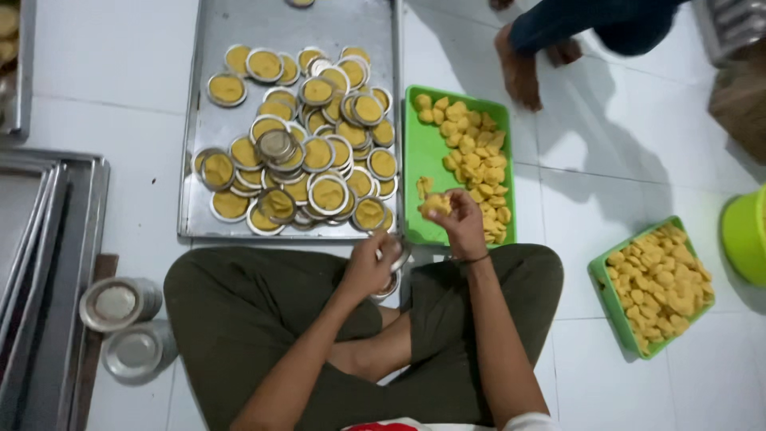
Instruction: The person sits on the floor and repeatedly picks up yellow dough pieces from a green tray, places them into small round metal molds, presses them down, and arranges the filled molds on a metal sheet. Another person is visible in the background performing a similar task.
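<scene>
Right hand (463,223) grasps a yellow dough ball (436,205) above the green tray's (423,152) near edge. Left hand (369,267) grips what looks like a small round metal mould (396,254). Advisable: centre the dough, press evenly to the rim.

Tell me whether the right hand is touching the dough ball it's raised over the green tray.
Touching. The head view shows the right hand with its fingers wrapped round the yellow dough ball, no gap between them.

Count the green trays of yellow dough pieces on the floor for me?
2: one green tray sits beside the metal sheet, ahead of the hands; another green tray lies at the right.
</scene>
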